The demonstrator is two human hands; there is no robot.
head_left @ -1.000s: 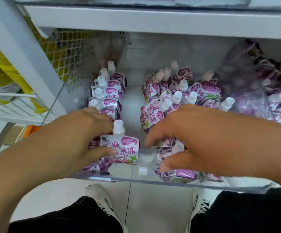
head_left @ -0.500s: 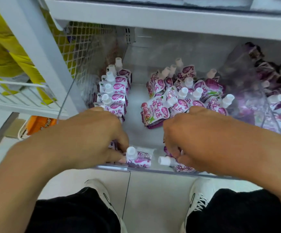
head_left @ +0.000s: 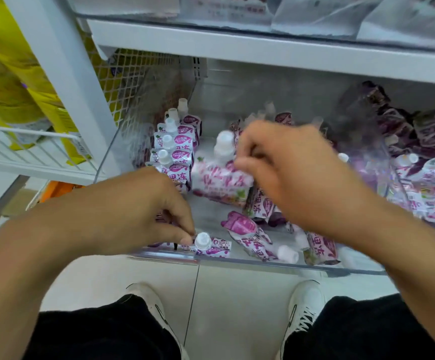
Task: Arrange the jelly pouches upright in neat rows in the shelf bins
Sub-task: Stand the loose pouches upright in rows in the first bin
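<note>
A clear shelf bin [head_left: 237, 259] holds white-and-purple jelly pouches with white caps. My right hand [head_left: 289, 175], blurred, pinches one pouch [head_left: 220, 180] by its upper right edge and holds it upright above the bin's middle. My left hand [head_left: 138, 209] curls over the front left corner, its fingertips on a pouch [head_left: 212, 246] standing at the front wall. A neat upright row of pouches [head_left: 173, 149] runs along the left side. Two pouches [head_left: 252, 237] lie flat near the front; a jumbled heap [head_left: 265, 206] sits behind my right hand, mostly hidden.
A clear divider [head_left: 388, 165] separates this bin from another on the right with darker purple pouches [head_left: 403, 131]. A white shelf board [head_left: 263, 48] hangs low overhead. White upright post [head_left: 63, 74] and wire mesh [head_left: 133, 81] stand left. My shoes [head_left: 302, 307] are on the tiled floor below.
My right hand has risen from the bin's front and moved back, lifting one pouch upright. My left hand stays at the front left corner. The camera has tilted down.
</note>
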